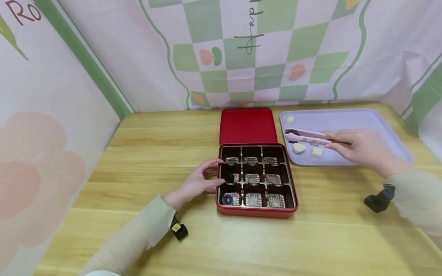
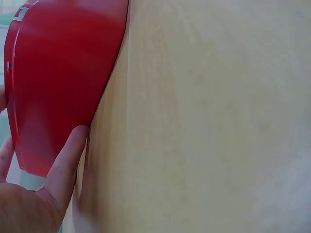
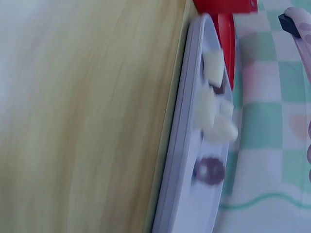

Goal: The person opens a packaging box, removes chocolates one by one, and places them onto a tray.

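My right hand [image 1: 360, 147] holds pink tongs [image 1: 307, 138] above the lilac tray [image 1: 362, 126]. Whether their tips grip anything cannot be told. Near the tips lie pale chocolate-like pieces, among them a rounded one [image 1: 298, 148] and a square one [image 1: 315, 152]; a dark round piece [image 3: 210, 171] shows in the right wrist view. At the left side of the red tin [image 1: 257, 212], my left hand [image 1: 198, 180] touches the wall and rim with extended fingers. Inside its dark divided insert, a dark piece [image 1: 229, 177] sits middle left and a dark round one [image 1: 228, 199] front left.
The tin's red lid [image 1: 248, 125] lies opened back behind it, close to the tray's left edge. Wooden tabletop [image 1: 165, 145] extends left and in front. A printed cloth [image 1: 241, 46] hangs along the back.
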Available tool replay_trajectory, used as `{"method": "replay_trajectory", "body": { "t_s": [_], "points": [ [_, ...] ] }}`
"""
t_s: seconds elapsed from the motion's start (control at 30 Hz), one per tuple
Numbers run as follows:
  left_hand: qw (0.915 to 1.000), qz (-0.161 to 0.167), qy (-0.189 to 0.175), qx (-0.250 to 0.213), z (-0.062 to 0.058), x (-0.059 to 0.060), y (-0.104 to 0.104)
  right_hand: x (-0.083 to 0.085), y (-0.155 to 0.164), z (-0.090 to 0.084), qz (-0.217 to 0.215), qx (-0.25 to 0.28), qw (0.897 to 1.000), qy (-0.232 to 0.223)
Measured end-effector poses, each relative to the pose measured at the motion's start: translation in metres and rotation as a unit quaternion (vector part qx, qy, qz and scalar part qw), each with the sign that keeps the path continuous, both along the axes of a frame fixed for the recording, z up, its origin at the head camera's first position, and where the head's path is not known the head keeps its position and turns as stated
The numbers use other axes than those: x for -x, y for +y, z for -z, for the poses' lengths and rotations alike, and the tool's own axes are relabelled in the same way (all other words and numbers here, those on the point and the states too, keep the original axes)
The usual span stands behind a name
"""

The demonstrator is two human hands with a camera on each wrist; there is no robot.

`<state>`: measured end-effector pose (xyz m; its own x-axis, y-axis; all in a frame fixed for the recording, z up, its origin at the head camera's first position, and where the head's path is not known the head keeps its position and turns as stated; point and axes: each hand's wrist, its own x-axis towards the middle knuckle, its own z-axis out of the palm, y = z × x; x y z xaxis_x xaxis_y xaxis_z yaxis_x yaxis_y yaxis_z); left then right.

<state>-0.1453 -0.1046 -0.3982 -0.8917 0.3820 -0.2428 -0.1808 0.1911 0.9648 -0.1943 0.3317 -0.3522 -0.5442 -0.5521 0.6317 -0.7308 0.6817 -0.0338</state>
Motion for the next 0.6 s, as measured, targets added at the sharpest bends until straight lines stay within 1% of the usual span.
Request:
{"method": "replay_trajectory", "body": {
  "t_s": [0.1,0.23,0.33,0.37,0.5,0.57,0.6],
  "points": [
    [1.0,0.001,0.003,0.002,0.0,0.0,0.0,-0.006,0.015,0.001,0.033,0.0,0.999,-0.026],
    [1.0,0.001,0.004,0.006,0.0,0.0,0.0,-0.012,0.034,0.003,0.086,-0.019,0.995,-0.05],
    [1.0,0.002,0.001,0.005,0.0,0.0,0.0,-0.015,0.047,0.005,0.111,-0.038,0.992,-0.053],
    [1.0,0.003,0.001,0.004,0.0,-0.001,0.0,-0.017,0.052,0.005,0.122,-0.045,0.989,-0.064],
    [1.0,0.006,0.001,0.003,0.0,-0.001,0.0,-0.023,0.069,0.006,0.141,-0.055,0.985,-0.087],
    [1.0,0.007,0.002,0.003,0.001,-0.001,-0.001,-0.026,0.077,0.008,0.147,-0.057,0.983,-0.09],
    [1.0,0.007,0.002,0.003,0.001,0.0,-0.001,-0.026,0.08,0.01,0.144,-0.055,0.984,-0.084]
  ]
}}
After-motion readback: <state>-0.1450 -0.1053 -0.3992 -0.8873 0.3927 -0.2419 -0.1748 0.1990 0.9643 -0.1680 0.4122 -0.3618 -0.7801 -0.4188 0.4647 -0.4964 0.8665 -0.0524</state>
